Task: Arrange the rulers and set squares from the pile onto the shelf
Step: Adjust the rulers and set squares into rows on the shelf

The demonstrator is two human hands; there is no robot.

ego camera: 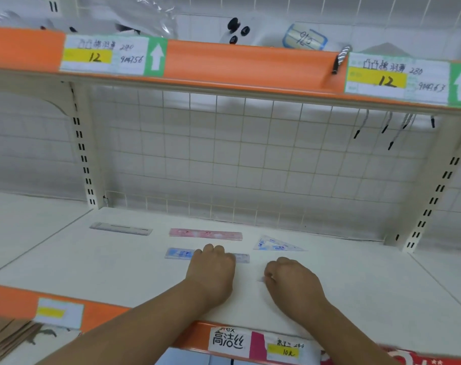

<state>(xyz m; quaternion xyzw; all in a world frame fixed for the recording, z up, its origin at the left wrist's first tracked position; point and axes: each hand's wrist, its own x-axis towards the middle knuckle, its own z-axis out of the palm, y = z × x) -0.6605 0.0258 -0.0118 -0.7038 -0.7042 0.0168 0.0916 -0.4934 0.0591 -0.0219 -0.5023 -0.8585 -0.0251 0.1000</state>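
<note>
Gripped the blue ruler (179, 253) with curled left hand (212, 272); curled the right hand (292, 283) at three o'clock, contents impossible to tell. Faced pink ruler (205, 234) at twelve o'clock.

The shelf board (92, 272) has wide bare room at its left and at its right. Toward the back, in the middle, a grey ruler (120, 228), a pink ruler (205, 234), a blue ruler (179, 253) and a set square (276, 245) lie flat, with narrow bare gaps between them. The left hand (212, 270) lies with bent fingers on the blue ruler. The upper shelf (237, 61) closes the space above, the wire grid (224, 154) closes the back, and thin cords (390, 133) hang down at the right.
</note>
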